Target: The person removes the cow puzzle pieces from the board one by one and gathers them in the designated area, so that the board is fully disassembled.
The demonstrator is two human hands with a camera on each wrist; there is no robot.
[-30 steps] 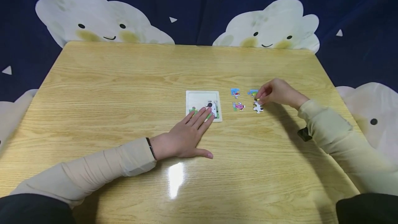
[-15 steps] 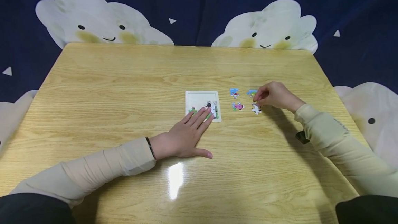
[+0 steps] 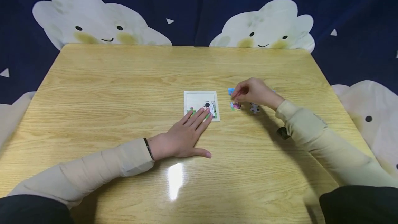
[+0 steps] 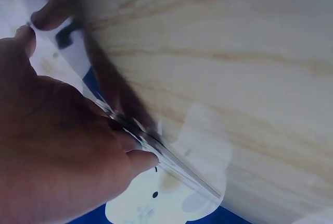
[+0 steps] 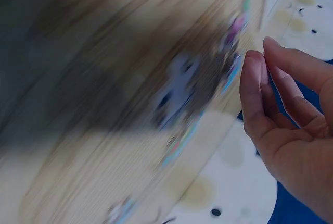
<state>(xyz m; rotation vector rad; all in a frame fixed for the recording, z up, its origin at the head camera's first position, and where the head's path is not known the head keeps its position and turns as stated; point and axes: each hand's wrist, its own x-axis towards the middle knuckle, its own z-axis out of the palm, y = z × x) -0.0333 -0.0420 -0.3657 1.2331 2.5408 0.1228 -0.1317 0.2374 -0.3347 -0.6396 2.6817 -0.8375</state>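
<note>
One white puzzle tray (image 3: 201, 99) lies mid-tabletop (image 3: 124, 78), the flat, open left hand (image 3: 183, 136) pressing its near edge. Three loose puzzle pieces (image 3: 236, 106) lie beside it; the right hand (image 3: 253, 92) hovers above them, fingers curled, apparently empty. Cloud-print navy cloth (image 3: 192, 6) behind.

Beige sleeves (image 3: 93, 170); black wristband (image 3: 148, 148); dark cuffs
</note>
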